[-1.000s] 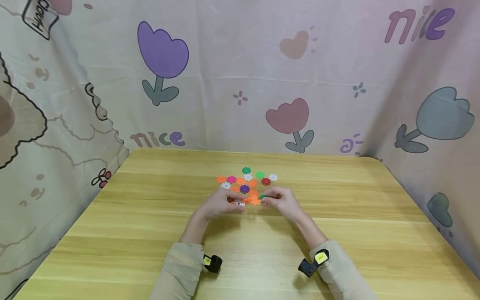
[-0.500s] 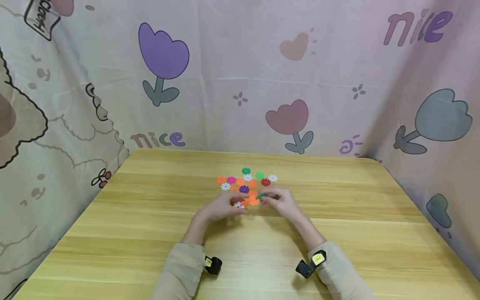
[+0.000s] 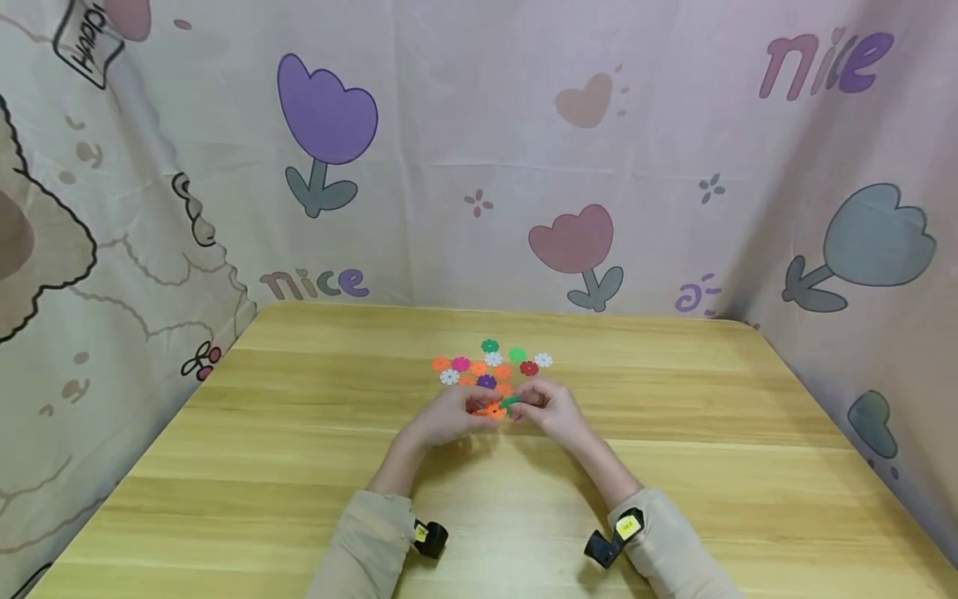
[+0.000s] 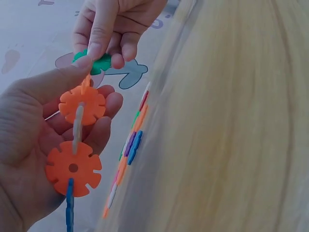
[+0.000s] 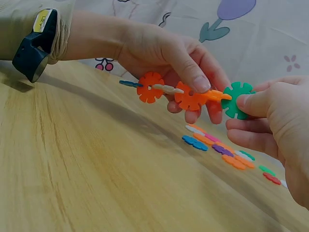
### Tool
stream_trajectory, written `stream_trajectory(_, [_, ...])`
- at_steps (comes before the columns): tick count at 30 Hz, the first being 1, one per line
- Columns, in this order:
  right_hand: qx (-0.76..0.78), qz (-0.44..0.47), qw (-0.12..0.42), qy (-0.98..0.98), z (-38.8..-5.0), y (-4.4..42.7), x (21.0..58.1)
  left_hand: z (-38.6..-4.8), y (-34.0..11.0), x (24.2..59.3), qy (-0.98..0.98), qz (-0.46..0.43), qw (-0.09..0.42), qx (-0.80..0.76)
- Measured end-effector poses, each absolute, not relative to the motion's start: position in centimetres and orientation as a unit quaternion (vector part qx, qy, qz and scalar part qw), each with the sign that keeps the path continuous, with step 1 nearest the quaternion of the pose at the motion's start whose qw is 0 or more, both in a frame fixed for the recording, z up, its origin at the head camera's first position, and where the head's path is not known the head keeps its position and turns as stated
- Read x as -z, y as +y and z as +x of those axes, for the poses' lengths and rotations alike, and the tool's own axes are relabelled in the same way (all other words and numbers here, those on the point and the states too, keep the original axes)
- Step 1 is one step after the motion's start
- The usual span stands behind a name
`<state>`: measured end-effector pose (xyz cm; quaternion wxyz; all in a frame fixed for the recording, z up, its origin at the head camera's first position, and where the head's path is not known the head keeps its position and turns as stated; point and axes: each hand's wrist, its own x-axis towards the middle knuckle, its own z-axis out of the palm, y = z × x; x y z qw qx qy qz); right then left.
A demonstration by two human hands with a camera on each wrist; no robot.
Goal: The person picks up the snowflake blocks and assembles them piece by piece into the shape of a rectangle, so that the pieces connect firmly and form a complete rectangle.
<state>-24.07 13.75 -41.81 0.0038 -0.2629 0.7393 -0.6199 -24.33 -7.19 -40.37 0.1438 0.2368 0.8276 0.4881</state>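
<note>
In the left wrist view a chain of notched discs, blue (image 4: 70,208), orange (image 4: 73,169), white (image 4: 77,128), orange (image 4: 82,105) and another orange one, lies along the left hand (image 4: 43,121), whose thumb and fingers pinch its upper end. The right hand (image 5: 285,116) pinches a green disc (image 5: 236,100) between thumb and fingers. Its edge meets the slot end of the last orange disc (image 5: 217,95), in the right wrist view. Both hands (image 3: 452,414) are held close together above the table; fingers partly cover the joint.
Loose discs lie flat on the wooden table (image 3: 299,449) just beyond the hands, among them purple (image 3: 486,382), pink (image 3: 461,364), red (image 3: 529,368), green (image 3: 490,345), white (image 3: 543,360) and blue (image 5: 194,143). A printed curtain (image 3: 449,125) hangs behind the table.
The right hand has moved left with the green disc, bringing it against the chain. The left hand has shifted slightly right, and its chain has turned in its fingers.
</note>
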Motion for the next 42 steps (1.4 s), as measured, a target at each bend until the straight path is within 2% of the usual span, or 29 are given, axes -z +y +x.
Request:
stream_trajectory(9, [0.581, -0.226, 0.002, 0.782, -25.1, 14.8, 42.5, -24.3, -7.5, 40.5, 0.834, 0.217, 0.128, -0.491])
stream_trajectory(14, [0.593, -0.164, -0.040, 0.787, -25.7, 15.9, 41.4, -24.5, -8.0, 40.3, 0.841, 0.199, 0.117, -0.490])
stream_trajectory(23, [0.566, -0.077, -0.069, 0.818, -29.6, 17.9, 42.7, -24.7, -8.5, 40.4, 0.836, 0.180, 0.136, -0.500])
stream_trajectory(33, [0.453, -0.086, -0.052, 0.886, -32.1, 16.6, 43.8, -24.8, -8.5, 40.8, 0.836, 0.181, 0.128, -0.503])
stream_trajectory(42, [0.333, -0.106, -0.053, 0.935, -32.8, 15.6, 43.8, -24.9, -8.3, 40.8, 0.837, 0.178, 0.126, -0.501])
